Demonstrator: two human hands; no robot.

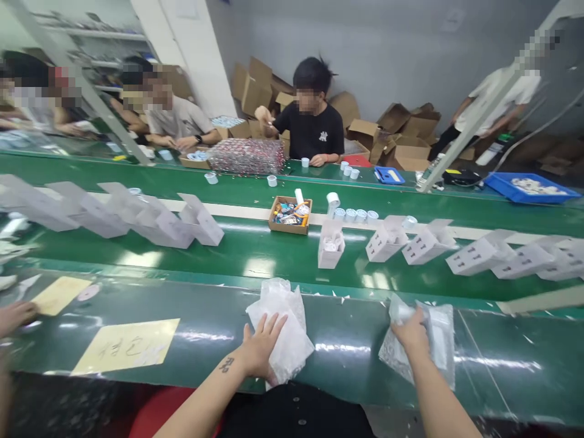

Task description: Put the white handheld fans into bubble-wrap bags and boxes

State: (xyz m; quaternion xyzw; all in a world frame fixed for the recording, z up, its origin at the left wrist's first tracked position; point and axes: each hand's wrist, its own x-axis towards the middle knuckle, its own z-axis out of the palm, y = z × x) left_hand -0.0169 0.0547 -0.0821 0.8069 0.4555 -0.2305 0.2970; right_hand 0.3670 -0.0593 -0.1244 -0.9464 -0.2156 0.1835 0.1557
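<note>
My left hand lies with fingers spread on a stack of white, translucent bags near the table's front edge. To the right, my right hand is on a clear plastic bag with pale contents. Its fingers are bent over the bag, and the thumb side touches the plastic. Beyond my hands, an open white box with white items inside stands on the green belt.
More open white boxes line the belt on both sides. A cardboard tray of small parts sits mid-belt. Yellow sheets lie at left, near another person's hand. Several people sit across the line.
</note>
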